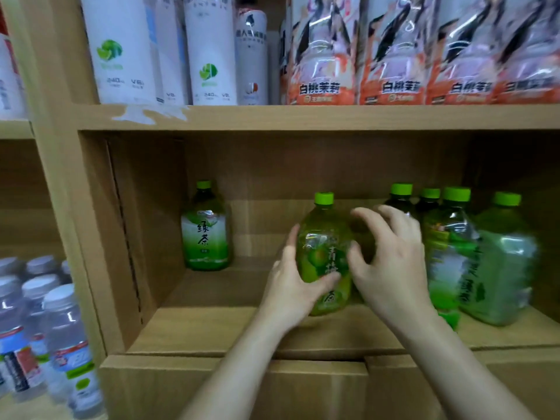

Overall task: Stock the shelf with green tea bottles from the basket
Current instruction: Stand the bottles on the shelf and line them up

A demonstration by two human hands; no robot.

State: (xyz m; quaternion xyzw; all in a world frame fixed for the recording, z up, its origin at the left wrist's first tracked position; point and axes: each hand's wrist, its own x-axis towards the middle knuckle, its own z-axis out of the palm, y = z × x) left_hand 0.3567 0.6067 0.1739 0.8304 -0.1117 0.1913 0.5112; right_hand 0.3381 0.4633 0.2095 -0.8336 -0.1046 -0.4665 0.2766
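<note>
Left hand (292, 286) grips the bottle (325, 256); right hand (391, 262) open beside it.

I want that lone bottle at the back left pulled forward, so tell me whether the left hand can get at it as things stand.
Probably yes, once it lets go: the left hand is wrapped on the middle bottle, and bare shelf lies between it and the lone bottle.

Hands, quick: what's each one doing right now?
Left hand: closed on the centre bottle.
Right hand: open, fingers spread beside that bottle; contact cannot be told.
</note>
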